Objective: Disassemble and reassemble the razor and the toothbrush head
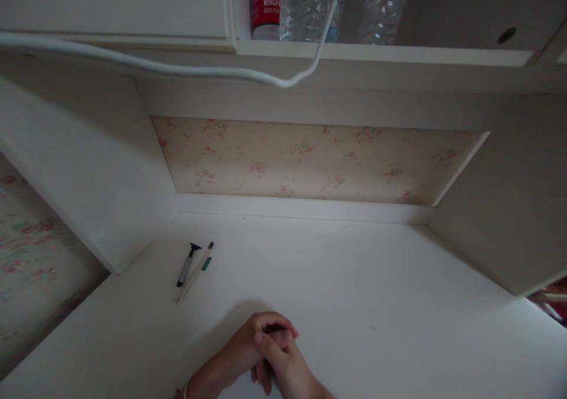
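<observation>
My left hand (259,333) and my right hand (287,360) are clasped together low in the view, over the white desk. Fingers of each wrap round the other, and some are hidden in the overlap. A band circles my left wrist. Up and to the left of my hands, apart from them, lies a razor (188,267) with a grey and black handle. Beside it rests a thin, pale toothbrush (194,276) with a dark head. A small dark green strip-like piece (207,264) lies just right of the toothbrush; its kind is unclear.
A white desk (354,281) runs between side panels, with flowered wallpaper (305,160) behind. On the shelf above stand a red-labelled bottle (266,3) and clear plastic bottles (384,15). A white cable (177,68) hangs across the upper view.
</observation>
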Tool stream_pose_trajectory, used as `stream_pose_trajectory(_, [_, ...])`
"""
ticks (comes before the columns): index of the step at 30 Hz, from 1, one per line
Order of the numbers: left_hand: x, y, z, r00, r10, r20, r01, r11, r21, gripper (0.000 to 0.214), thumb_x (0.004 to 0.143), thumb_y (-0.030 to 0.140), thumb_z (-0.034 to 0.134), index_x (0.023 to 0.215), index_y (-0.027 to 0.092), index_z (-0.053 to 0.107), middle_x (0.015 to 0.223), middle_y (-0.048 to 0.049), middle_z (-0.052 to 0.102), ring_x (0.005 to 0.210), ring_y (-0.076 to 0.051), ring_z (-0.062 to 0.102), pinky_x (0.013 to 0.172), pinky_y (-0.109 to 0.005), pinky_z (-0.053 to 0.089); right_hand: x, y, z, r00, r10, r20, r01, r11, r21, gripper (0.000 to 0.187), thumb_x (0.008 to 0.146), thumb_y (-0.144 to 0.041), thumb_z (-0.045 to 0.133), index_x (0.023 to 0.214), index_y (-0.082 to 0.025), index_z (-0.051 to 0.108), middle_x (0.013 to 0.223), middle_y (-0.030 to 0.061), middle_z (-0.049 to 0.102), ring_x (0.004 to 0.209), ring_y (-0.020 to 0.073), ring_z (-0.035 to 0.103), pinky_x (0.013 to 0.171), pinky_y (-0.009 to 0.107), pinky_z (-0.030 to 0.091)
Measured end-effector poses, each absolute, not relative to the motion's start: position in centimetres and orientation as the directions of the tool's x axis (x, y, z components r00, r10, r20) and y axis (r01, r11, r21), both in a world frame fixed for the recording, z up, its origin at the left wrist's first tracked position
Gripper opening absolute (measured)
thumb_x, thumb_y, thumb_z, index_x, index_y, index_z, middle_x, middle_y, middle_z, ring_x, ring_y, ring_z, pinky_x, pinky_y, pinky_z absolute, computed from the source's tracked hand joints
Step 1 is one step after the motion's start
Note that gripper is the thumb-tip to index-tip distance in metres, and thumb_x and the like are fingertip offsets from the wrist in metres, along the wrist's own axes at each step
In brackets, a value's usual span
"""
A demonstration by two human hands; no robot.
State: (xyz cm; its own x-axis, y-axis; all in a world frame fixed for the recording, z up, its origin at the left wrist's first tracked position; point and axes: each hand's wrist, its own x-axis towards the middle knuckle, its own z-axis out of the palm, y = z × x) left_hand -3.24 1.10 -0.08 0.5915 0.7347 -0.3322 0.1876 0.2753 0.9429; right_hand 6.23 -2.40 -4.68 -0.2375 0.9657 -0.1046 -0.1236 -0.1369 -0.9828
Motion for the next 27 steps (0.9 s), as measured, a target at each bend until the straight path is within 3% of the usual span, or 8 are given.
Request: stream_pose_trajectory(27, [-3.2, 0.9, 0.3, 0.598, 0.722, -0.347, 0.182, 0.299, 0.937, 0.044, 0.075, 0.053, 0.061, 0.095, 0.014, 0.066, 0.062, -0.0023, 0.065, 0.028, -0.005, 0.048, 0.024, -0.012, 0.030, 6.2, -2.5, -3.8, -0.243, 0.961, -0.132, -0.130, -0.167, -0.977, 0.067, 0.075, -0.073, 0.043, 0.040, -0.017, 0.050, 0.033, -0.0011, 0.042, 0.032, 0.0092, 0.039, 0.045, 0.026, 0.039])
